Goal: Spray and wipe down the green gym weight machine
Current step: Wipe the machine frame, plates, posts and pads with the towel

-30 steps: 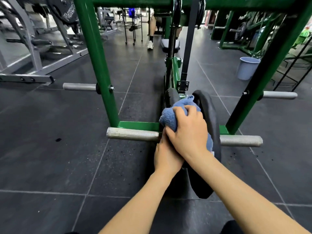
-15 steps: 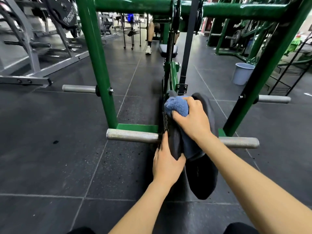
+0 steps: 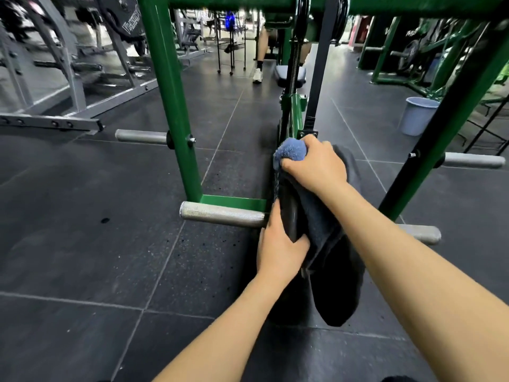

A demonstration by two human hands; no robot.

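The right hand (image 3: 316,166) is curled around a bunched blue terry cloth (image 3: 292,151), fingers wrapped over its top and thumb tucked at its near side, pressing it against the upper rim of a round black weight plate (image 3: 333,293). The rest of the cloth hangs down over the plate's face in a darker, shadowed fold. The left hand (image 3: 278,246) grips the plate's left edge lower down, thumb across the near face and fingers hidden behind it. Both bare forearms reach in from the bottom of the view.

The plate stands upright on edge at the middle of the green steel frame of the weight machine (image 3: 170,106), between the frame's two sloping uprights. A knurled silver peg (image 3: 220,215) juts left from the frame's bottom bar, touching or just beside the left hand; a matching peg (image 3: 421,234) shows on the right behind the right forearm. Two more silver pegs (image 3: 140,136) stick out higher up on the uprights. A black strap (image 3: 316,78) runs from the top crossbar down to a bracket just behind the cloth.

The machine stands on dark speckled rubber floor tiles (image 3: 82,244). Beyond it, a pale blue plastic bucket (image 3: 417,115) sits on the floor to the right, grey steel racks (image 3: 55,106) to the left, and another person's leg and white shoe (image 3: 257,74) show far back.
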